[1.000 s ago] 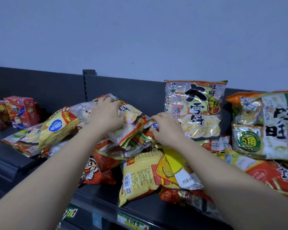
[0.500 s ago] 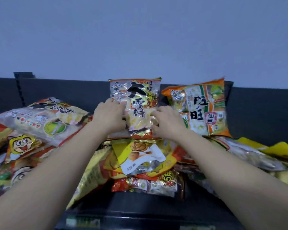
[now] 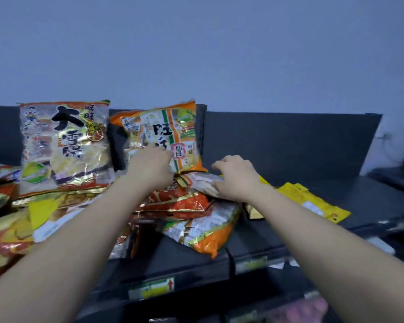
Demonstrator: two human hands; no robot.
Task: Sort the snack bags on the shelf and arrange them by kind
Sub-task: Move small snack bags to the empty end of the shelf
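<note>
Head view: left hand [image 3: 149, 169] curls against the lower front of the upright orange bag [image 3: 184, 127], which leans on the back of the shelf [image 3: 313, 190] beside the white-gold bag [image 3: 63, 145]. Right hand [image 3: 237, 179] rests curled on a pale bag [image 3: 204, 183] topping the flat heap, thumb lifted. We'd steady the orange bag upright, then slide the pale one out flat, no yanking. Fingertips are hidden on both hands, so we can't tell grip. Heap labels blurred; leftmost bags cut off.
</note>
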